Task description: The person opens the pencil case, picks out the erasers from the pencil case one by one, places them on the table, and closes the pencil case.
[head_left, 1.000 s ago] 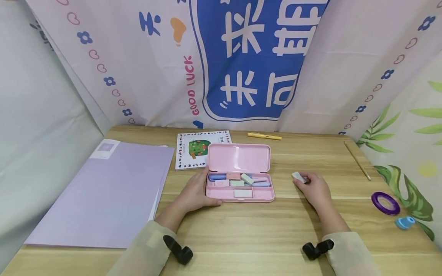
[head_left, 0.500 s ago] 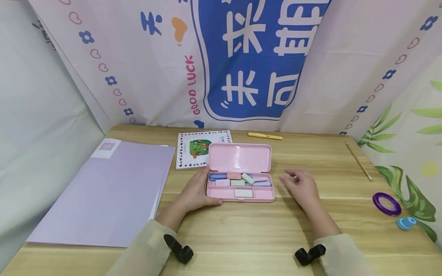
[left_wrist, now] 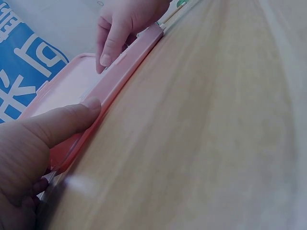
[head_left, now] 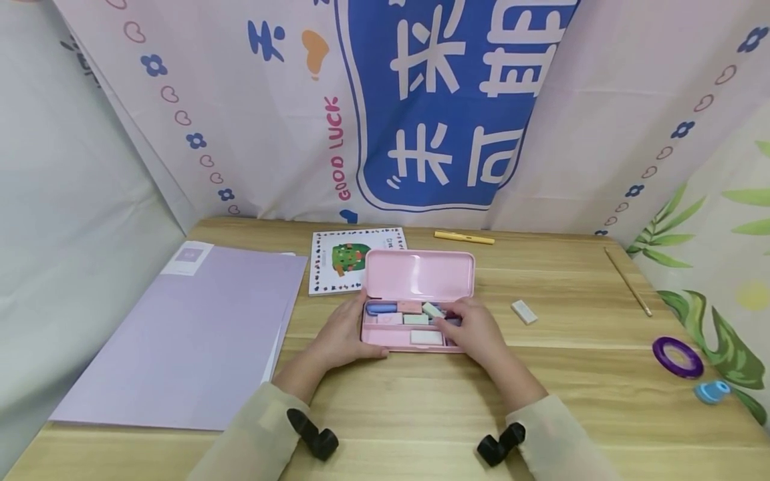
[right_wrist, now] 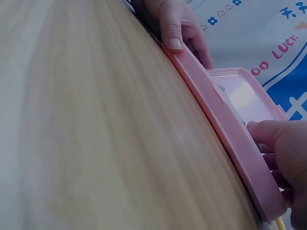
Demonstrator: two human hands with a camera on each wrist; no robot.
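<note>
A pink pencil case (head_left: 420, 274) stands with its lid up in the middle of the table. My left hand (head_left: 337, 334) grips its left end, thumb on the front wall. My right hand (head_left: 478, 331) reaches into the right part of the case, fingertips at a pale green eraser (head_left: 432, 310) lying askew on pens; whether they pinch it is hidden. Also inside are a blue pen (head_left: 381, 308), a salmon eraser (head_left: 410, 306), a pink eraser (head_left: 389, 319), another green eraser (head_left: 416, 319) and a white eraser (head_left: 426, 337) in the front compartment.
Right of the case lies a loose white eraser (head_left: 524, 312). A purple folder (head_left: 186, 341) covers the left side; a booklet (head_left: 327, 264) sits behind the case. Further off are a yellow pen (head_left: 464, 237), a pencil (head_left: 628, 282), a purple tape roll (head_left: 660, 347) and a blue object (head_left: 712, 391).
My right hand has let go of a white eraser on the table right of the case, then moved left into the case. My left hand has stayed on the case.
</note>
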